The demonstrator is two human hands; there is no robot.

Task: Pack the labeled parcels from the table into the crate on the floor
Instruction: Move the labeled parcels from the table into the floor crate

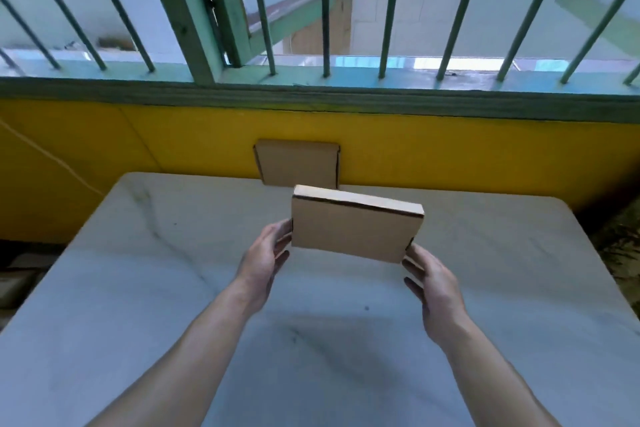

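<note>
Both hands (266, 253) (427, 279) holding parcel (353, 230) (tilted), above table (138, 288)

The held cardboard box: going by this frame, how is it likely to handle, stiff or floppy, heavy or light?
Probably stiff: the box keeps straight edges and flat faces though gripped only at its two ends. Likely light for its size: the left hand and right hand hold it above the table with fingertips only. Its plain cardboard looks unlikely to slip.

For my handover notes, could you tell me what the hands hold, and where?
A flat brown cardboard parcel, lifted above the table, left hand and right hand gripping its short ends.
</note>
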